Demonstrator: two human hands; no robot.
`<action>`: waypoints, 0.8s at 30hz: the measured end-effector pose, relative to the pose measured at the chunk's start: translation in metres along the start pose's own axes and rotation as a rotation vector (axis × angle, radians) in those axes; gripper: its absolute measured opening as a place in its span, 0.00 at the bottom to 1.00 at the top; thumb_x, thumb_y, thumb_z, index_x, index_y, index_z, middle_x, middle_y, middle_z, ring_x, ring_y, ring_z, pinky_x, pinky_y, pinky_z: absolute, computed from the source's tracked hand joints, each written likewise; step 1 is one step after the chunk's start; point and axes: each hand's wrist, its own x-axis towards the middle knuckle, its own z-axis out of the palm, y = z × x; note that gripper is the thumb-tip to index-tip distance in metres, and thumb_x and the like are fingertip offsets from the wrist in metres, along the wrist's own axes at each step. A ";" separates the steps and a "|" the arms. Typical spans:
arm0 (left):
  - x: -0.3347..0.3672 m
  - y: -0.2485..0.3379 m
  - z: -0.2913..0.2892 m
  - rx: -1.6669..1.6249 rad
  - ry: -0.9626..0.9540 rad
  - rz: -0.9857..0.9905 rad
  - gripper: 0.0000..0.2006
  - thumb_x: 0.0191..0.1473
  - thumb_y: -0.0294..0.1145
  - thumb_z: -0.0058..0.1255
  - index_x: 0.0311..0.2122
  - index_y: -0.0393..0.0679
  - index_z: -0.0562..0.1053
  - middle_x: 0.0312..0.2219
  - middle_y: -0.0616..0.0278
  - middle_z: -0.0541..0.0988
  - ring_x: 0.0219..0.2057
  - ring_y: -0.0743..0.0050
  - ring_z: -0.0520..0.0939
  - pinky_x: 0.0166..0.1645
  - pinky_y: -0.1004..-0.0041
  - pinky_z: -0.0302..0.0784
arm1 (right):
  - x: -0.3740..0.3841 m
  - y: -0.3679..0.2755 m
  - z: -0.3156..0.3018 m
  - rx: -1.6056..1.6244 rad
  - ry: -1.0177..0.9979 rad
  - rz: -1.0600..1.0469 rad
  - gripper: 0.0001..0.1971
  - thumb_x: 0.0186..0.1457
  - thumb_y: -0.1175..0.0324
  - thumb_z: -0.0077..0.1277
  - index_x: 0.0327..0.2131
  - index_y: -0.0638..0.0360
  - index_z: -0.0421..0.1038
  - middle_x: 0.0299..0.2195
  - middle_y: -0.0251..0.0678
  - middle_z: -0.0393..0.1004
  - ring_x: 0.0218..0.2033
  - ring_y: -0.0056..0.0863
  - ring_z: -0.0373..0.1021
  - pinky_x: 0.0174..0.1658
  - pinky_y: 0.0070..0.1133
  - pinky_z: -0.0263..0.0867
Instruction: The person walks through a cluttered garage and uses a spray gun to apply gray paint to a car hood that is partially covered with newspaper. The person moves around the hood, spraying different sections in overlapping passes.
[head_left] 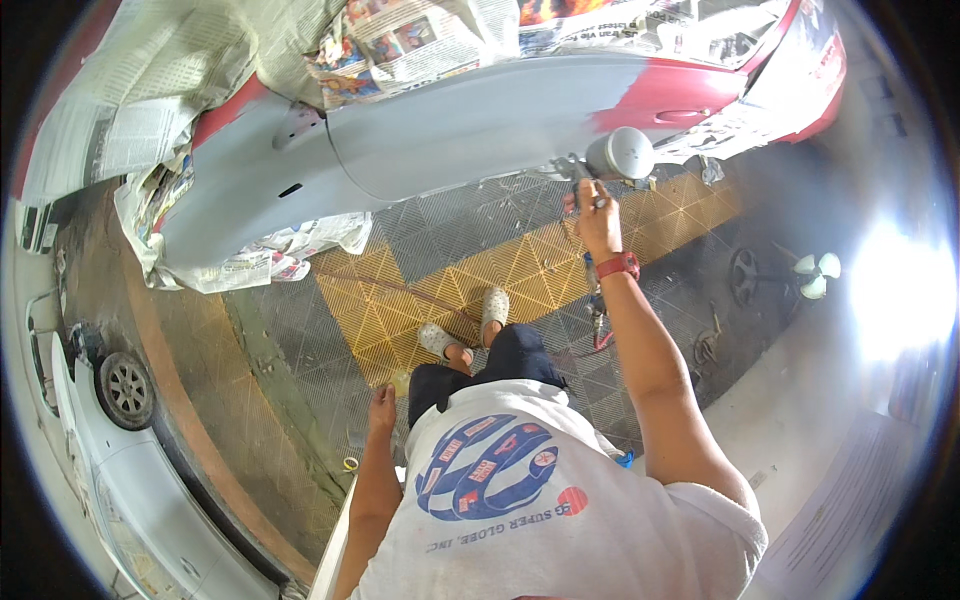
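My right hand point(599, 222) is wrapped round the handle of a spray gun point(572, 168) with a round grey cup point(622, 155) on it. The gun is held close to the lower side of a car body point(450, 125), which is coated grey with red paint point(675, 100) showing towards the right end. I cannot tell whether spray is coming out. Newspaper sheets point(415, 48) cover the car's upper part and other sections. My left hand point(382, 408) hangs low beside my left thigh, its fingers curled, with nothing visible in it.
Under my feet lie yellow and grey floor tiles point(440, 290). A thin hose point(400, 287) runs across them. To the right stands a fan with pale blades point(817, 275) near a bright light point(905, 290). Another pale car point(150, 510) is at the left, with a wheel point(126, 390) beside it.
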 end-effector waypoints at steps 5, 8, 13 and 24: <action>0.019 0.002 0.004 -0.022 -0.006 0.055 0.37 0.67 0.59 0.52 0.63 0.31 0.72 0.55 0.41 0.81 0.57 0.46 0.81 0.62 0.58 0.73 | 0.024 0.012 -0.069 0.007 0.169 -0.053 0.27 0.75 0.48 0.44 0.38 0.66 0.78 0.25 0.34 0.81 0.23 0.21 0.77 0.23 0.22 0.69; 0.018 0.017 0.001 -0.060 -0.013 0.004 0.36 0.67 0.59 0.51 0.62 0.32 0.73 0.54 0.42 0.82 0.55 0.47 0.82 0.60 0.58 0.74 | 0.037 0.015 -0.095 0.012 0.269 -0.033 0.28 0.74 0.45 0.44 0.44 0.67 0.77 0.27 0.35 0.82 0.22 0.20 0.77 0.19 0.21 0.70; 0.003 0.034 -0.012 -0.030 -0.040 0.015 0.35 0.67 0.59 0.50 0.62 0.34 0.74 0.54 0.43 0.82 0.55 0.50 0.82 0.61 0.59 0.74 | 0.046 0.009 -0.103 0.014 0.391 -0.042 0.29 0.73 0.45 0.45 0.43 0.67 0.77 0.28 0.36 0.83 0.24 0.21 0.78 0.19 0.21 0.70; -0.008 0.012 -0.010 -0.014 -0.033 -0.042 0.35 0.69 0.59 0.48 0.65 0.36 0.72 0.60 0.42 0.78 0.62 0.48 0.77 0.65 0.59 0.70 | -0.039 -0.044 0.055 0.096 -0.079 -0.012 0.31 0.72 0.46 0.48 0.55 0.72 0.75 0.25 0.37 0.83 0.23 0.23 0.77 0.26 0.26 0.70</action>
